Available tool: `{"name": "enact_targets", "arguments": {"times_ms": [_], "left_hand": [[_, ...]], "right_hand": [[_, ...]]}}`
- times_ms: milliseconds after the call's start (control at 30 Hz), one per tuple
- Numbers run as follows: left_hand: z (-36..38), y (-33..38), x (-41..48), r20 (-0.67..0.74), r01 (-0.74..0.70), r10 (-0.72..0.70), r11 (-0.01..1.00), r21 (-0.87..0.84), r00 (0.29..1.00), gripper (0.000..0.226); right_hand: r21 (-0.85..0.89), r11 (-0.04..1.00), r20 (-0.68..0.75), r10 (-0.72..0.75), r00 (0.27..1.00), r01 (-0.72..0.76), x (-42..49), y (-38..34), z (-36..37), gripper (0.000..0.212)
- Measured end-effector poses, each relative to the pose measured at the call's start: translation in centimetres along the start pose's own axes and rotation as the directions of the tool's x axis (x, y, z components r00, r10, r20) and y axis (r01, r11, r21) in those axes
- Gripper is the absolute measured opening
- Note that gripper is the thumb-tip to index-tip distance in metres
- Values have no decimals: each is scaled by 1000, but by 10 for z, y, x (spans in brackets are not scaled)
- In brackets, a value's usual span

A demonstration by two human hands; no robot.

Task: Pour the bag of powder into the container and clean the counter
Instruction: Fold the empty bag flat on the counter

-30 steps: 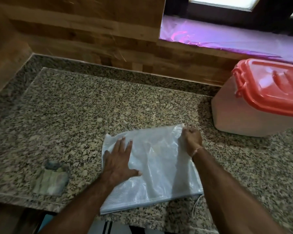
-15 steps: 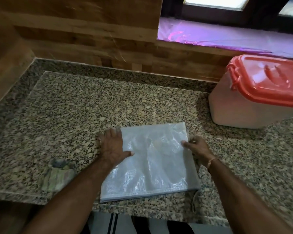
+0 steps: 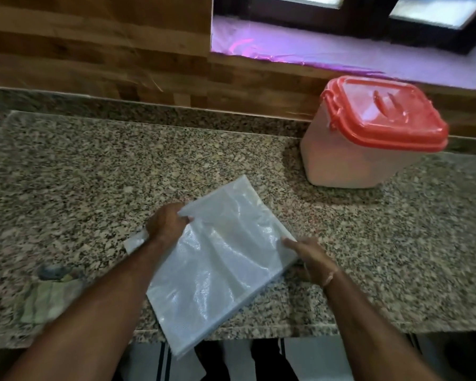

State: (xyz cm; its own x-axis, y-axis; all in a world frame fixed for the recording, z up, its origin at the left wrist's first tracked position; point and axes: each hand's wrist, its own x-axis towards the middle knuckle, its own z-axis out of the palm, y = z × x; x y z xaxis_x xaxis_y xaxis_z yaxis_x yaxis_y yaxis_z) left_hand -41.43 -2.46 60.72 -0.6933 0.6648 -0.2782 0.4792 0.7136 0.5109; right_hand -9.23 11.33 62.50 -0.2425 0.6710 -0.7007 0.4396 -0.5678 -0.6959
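The flat, emptied-looking bag [image 3: 220, 259] lay skewed over the surface [image 3: 121, 171] edge at six o'clock, left hand [image 3: 166, 222] pinching its corner, right hand [image 3: 311, 257] pressing its side, apparently to fold it; the lidded container [image 3: 368, 138] stood at two o'clock.

Daylight comes from the window [image 3: 368, 12] at the top right, casting a purple sheen on the sill [image 3: 341, 56]. The room is otherwise dim. The container [image 3: 368, 138] throws a soft shadow to its left on the counter [image 3: 121, 174]. The bag [image 3: 226, 259] shows white glare. Motion blur smears everything, and lines bend near the edges.
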Motion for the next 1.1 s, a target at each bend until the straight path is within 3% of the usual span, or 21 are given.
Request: {"name": "enact_targets", "arguments": {"times_ms": [100, 133, 167, 267, 433, 533, 600, 700, 800, 867, 933, 1000, 1100], "left_hand": [[-3, -11, -6, -1, 90, -90, 995, -53, 996, 34], [-3, -12, -9, -11, 115, -116, 989, -88, 993, 36], [-2, -12, -13, -17, 139, -142, 984, -112, 990, 38], [3, -10, -26, -13, 217, -220, 967, -131, 975, 53], [-5, -14, -30, 24, 257, -257, 947, -193, 966, 39], [-7, -21, -31, 145, 286, -258, 932, -224, 955, 30], [-2, -31, -29, 217, 347, -288, 882, -319, 933, 37], [-1, -36, -31, 222, 410, -347, 809, -420, 911, 34], [-18, -18, -35, 264, 453, -371, 662, -597, 890, 21], [-36, -3, -34, 325, 471, -344, 564, -678, 881, 8], [-58, 19, -33, 327, 427, -280, 484, -763, 902, 6], [-81, 41, -32, 282, 356, -231, 414, -838, 931, 19], [-106, 56, -30, 187, 253, -196, 407, -878, 963, 38]], "right_hand": [[446, 894, 62, 18, 998, -44, -21, 16, 19, 22], [498, 865, 91, 17, 996, -60, -25, 19, 30, 22], [473, 879, 107, 13, 994, -62, -27, 24, 41, 22], [185, 983, 47, -24, 999, 15, -29, 34, 66, 18], [-17, 994, 81, -106, 991, 108, -26, 18, 54, 7], [18, 993, 111, -120, 987, 119, -27, 3, 38, 8], [18, 995, 111, -98, 989, 96, -28, -9, 32, 15], [-58, 997, 131, -45, 990, 53, -22, -20, 28, 20], [32, 998, 181, -65, 981, 60, -18, -35, 23, 6], [115, 989, 162, -108, 981, 90, -18, -52, 22, 12], [236, 962, 136, -170, 976, 135, -22, -76, 23, 22], [304, 929, 113, -254, 960, 210, -21, -101, 26, 35], [342, 890, 110, -355, 929, 300, -24, -128, 29, 38]]}}
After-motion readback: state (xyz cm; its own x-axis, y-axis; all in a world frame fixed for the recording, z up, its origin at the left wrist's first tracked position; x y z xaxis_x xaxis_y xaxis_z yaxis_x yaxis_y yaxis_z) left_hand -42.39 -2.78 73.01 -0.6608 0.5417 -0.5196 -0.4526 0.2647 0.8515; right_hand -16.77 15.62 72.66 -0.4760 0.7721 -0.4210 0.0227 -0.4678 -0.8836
